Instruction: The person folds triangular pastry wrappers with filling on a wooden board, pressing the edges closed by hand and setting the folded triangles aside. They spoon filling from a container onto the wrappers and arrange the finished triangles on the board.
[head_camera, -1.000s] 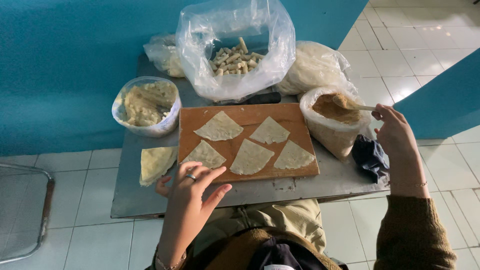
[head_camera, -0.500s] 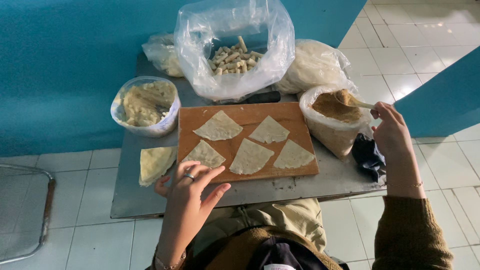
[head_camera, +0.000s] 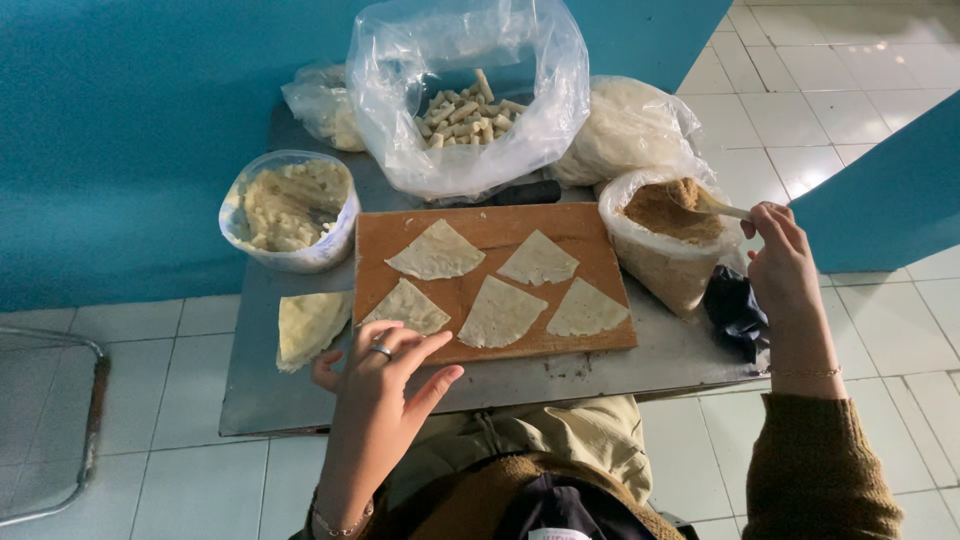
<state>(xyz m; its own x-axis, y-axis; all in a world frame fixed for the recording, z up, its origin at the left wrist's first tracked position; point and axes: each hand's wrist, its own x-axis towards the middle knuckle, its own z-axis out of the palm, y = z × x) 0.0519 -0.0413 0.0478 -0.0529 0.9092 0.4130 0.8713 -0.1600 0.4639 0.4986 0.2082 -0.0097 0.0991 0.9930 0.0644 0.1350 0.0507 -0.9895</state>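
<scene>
A pale wooden spoon (head_camera: 712, 205) is pinched in right hand (head_camera: 782, 262) fingers over brown filling (head_camera: 668, 212), apparently loaded; left hand (head_camera: 385, 380) fingers are spread beside a triangular dough sheet (head_camera: 406, 306).

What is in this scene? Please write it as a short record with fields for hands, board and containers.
left hand: open, fingers resting at the near edge of the wooden board
right hand: grips a spoon dipped in the brown filling
board: five triangular dough pieces, flat and apart
containers: tub of pale paste; clear bag of rolled pieces
</scene>
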